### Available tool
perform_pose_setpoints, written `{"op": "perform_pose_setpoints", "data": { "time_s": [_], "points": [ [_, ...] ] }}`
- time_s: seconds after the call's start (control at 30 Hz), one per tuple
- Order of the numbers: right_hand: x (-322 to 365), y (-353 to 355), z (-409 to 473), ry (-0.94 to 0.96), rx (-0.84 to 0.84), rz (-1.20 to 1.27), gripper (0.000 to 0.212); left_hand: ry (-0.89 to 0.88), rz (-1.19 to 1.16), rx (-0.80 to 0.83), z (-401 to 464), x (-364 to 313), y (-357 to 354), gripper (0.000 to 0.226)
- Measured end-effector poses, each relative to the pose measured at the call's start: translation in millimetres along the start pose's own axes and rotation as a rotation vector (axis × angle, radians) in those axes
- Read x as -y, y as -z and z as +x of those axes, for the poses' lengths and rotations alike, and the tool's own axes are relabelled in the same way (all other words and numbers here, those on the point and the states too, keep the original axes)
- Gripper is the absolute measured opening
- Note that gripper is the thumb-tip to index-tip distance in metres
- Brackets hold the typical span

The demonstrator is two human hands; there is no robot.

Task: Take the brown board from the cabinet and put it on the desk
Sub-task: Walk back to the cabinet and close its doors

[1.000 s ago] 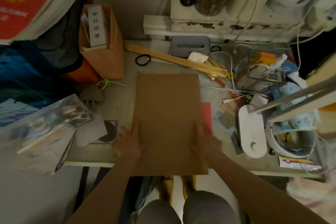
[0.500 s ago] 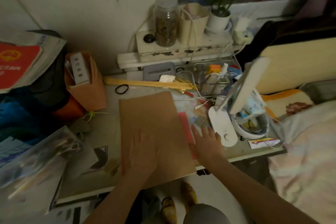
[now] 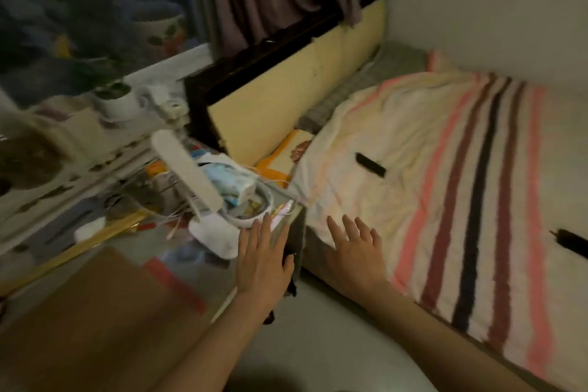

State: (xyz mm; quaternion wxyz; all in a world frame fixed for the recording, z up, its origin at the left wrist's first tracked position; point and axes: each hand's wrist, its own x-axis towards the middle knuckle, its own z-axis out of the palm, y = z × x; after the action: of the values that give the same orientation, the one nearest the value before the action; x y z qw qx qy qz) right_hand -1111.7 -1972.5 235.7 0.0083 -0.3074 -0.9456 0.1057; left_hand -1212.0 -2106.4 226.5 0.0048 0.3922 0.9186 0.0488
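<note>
The brown board (image 3: 95,318) lies flat on the desk (image 3: 133,242) at the lower left, with nothing on it. My left hand (image 3: 262,261) hovers with spread fingers over the desk's right corner, away from the board. To the right, my right hand (image 3: 354,248) is also spread and empty, over the gap between the desk and the bed. Neither hand touches the board.
A white desk lamp (image 3: 203,200), cables and small clutter crowd the desk's right part. A long wooden strip (image 3: 79,245) lies behind the board. A bed with a striped blanket (image 3: 445,184) fills the right side, with two dark objects on it.
Both hands have come off the board and moved right. The view has swung right, from the desk toward the bed. The board stays flat on the desk.
</note>
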Motion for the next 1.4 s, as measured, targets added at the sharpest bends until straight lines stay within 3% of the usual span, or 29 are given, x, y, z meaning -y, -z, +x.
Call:
{"op": "perform_pose_setpoints", "data": {
  "time_s": [0.23,0.6,1.13,1.4],
  "points": [
    [-183.7,43.1,-73.2,-0.34,-0.065,0.006,0.059,-0.322,-0.078,0.061,19.1,-187.4,-14.6,0.061],
    [-441.7,106.6,-253.4,-0.867,-0.244,0.011,0.055,-0.802,-0.158,0.122,-29.1,-526.2,-18.4,0.059],
    [-698.6,155.8,-448.5,-1.512,-0.413,0.073,0.054,-1.481,-0.036,0.14,-107.5,-931.1,-55.8,0.059],
    [-794.3,174.4,-548.1,-1.794,-0.456,0.1,0.051,-1.745,-0.046,0.2,-185.4,-1095.3,-64.3,0.061]
  ]
}}
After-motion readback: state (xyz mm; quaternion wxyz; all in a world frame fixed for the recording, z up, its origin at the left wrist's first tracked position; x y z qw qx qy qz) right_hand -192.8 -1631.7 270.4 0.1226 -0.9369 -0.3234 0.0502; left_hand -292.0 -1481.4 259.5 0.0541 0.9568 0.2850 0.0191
